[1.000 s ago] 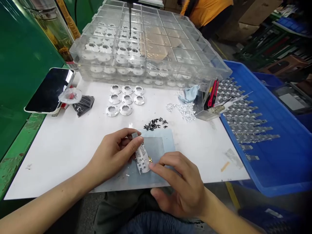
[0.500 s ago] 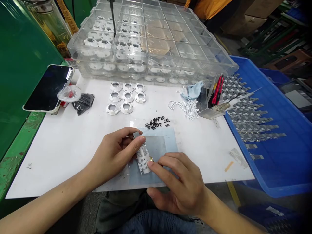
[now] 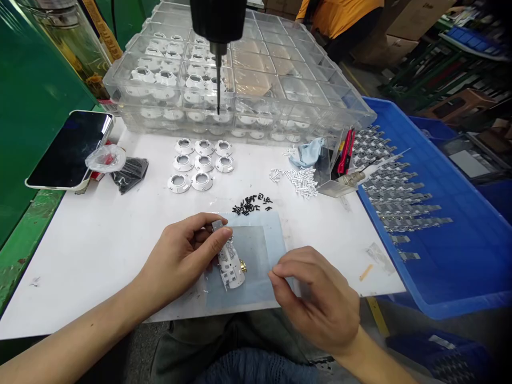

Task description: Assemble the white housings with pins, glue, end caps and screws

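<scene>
My left hand [image 3: 188, 245] grips the upper end of a grey-white metal and plastic part [image 3: 232, 269] between thumb and fingers. A small brass fitting [image 3: 242, 266] sticks out from the part's right side. The part is tilted above a blue mat [image 3: 256, 290]. To the right of it, apart from it, my right hand [image 3: 320, 298] has thumb and index fingertip pinched together; whatever may be between them is too small to make out. Beyond the mat lies a pile of small black pieces [image 3: 250, 204].
A black screwdriver [image 3: 218, 48] hangs point down before a clear compartment box [image 3: 132, 112]. White rings [image 3: 204, 162], small white pieces [image 3: 301, 182] and a phone [image 3: 70, 149] lie on the table. A blue bin [image 3: 460, 266] with rows of metal parts stands right, beside a cutter [image 3: 346, 152].
My right hand has left the part and moved right, its thumb and index finger closing together. The brass fitting is now uncovered. The screwdriver hangs lower and larger in view.
</scene>
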`<state>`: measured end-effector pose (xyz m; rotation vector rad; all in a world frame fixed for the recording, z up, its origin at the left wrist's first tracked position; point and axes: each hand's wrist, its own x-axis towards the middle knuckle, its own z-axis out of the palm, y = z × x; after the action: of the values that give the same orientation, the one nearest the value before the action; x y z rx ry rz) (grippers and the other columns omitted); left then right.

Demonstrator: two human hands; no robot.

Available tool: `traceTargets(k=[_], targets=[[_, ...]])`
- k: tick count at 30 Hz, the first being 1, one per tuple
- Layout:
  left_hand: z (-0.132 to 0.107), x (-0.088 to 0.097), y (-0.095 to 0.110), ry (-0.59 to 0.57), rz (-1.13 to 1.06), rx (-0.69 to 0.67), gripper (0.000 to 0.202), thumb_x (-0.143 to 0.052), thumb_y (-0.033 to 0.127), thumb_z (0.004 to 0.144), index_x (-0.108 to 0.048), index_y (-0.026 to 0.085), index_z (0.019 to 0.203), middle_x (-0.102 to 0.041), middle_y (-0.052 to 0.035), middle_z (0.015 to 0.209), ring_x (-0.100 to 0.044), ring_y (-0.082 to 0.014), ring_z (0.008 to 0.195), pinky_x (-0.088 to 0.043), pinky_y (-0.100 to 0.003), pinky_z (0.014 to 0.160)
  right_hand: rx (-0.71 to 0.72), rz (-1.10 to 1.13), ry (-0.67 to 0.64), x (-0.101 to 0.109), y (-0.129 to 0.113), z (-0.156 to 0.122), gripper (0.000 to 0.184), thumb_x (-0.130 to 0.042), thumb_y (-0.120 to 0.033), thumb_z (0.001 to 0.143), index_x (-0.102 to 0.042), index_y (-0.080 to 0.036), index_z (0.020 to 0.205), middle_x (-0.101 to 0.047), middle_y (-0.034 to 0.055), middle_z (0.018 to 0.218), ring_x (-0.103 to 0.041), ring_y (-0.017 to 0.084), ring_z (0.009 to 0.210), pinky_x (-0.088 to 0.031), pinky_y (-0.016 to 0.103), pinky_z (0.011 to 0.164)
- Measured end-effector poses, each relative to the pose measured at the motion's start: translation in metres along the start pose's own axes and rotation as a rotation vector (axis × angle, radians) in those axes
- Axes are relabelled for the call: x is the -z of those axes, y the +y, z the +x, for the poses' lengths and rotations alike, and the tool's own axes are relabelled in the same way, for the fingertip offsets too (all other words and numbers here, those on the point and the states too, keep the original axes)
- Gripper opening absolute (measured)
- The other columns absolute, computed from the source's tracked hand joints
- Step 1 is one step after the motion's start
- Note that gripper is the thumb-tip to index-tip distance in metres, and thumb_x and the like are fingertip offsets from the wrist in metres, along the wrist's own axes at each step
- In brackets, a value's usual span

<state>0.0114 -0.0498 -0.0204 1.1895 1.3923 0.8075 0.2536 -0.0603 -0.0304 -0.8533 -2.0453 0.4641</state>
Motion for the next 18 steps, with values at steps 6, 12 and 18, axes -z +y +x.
traceTargets(k=[6,12,18], targets=[[0.001,0.000,-0.002,0.003,0.029,0.016,0.039,-0.069,0.055,0.093,-0.070,0.022,0.114,-0.063,0.0058,0.063,-0.063,-0.0142,0.057,-0.052,-0.023,0.057,-0.118,-0.075,0.019,0.015,0.012,0.003,0.014,-0.067,-0.004,0.092,-0.062,-0.017,0.094,-0.066,0.0016,0.077,-0.062,0.013,0.071,-0.051,0.028,0.065],[0.002,-0.001,-0.004,-0.009,0.051,0.010,0.041,-0.064,0.057,0.095,-0.068,0.022,0.115,-0.061,0.0055,0.063,-0.063,-0.0154,0.057,-0.051,-0.025,0.058,-0.240,-0.339,0.015,0.028,0.040,0.011,0.017,-0.050,-0.014,0.101,-0.064,-0.021,0.108,-0.073,0.0029,0.095,-0.070,0.016,0.089,-0.056,0.030,0.079],[0.001,-0.001,-0.003,0.006,0.109,0.013,0.043,-0.063,0.059,0.094,-0.068,0.022,0.116,-0.059,0.0047,0.064,-0.061,-0.0173,0.058,-0.049,-0.027,0.056,-0.382,-0.583,-0.068,0.041,0.065,0.038,0.023,-0.058,-0.028,0.099,-0.069,-0.018,0.117,-0.074,0.0078,0.103,-0.069,0.022,0.079,-0.051,0.036,0.068]])
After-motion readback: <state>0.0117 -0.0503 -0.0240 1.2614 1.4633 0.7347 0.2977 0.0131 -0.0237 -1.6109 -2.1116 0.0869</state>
